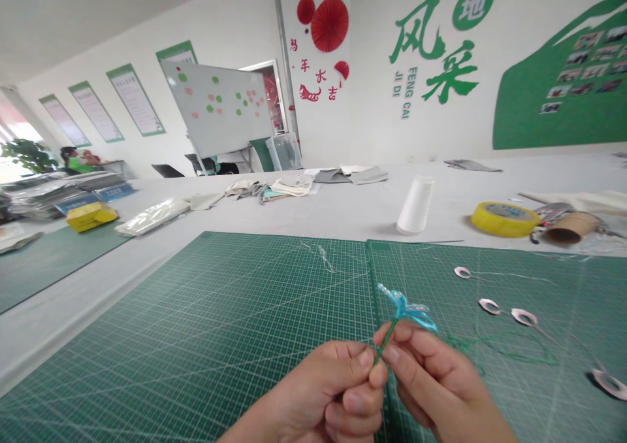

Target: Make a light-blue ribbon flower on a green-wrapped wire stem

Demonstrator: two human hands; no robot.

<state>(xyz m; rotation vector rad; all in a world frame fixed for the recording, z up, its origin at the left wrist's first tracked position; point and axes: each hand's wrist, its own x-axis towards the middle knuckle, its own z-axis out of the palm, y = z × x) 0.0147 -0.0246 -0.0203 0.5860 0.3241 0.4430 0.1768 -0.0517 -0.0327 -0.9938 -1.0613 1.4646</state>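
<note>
A small blue craft flower point(401, 307) with looped, glittery petals stands tilted on a thin green stem point(386, 342). My left hand point(337, 387) is closed round the lower stem, thumb against bent forefinger. Just beneath the petals, my right hand point(435, 377) pinches the same stem with thumb and forefinger. Loose green thread point(519, 348) lies in loops on the cutting mat point(235, 325), running out from behind my right hand. Whether that thread passes between my right fingers is hidden.
Several pale rings with threads, one a ring point(524, 317), lie at right. Farther back are a white thread cone point(416, 206), yellow tape point(505, 219) and a cardboard tube point(572, 227). Folded cloth point(294, 184) and a yellow box point(91, 216) are farther left. A person point(78, 161) sits far off.
</note>
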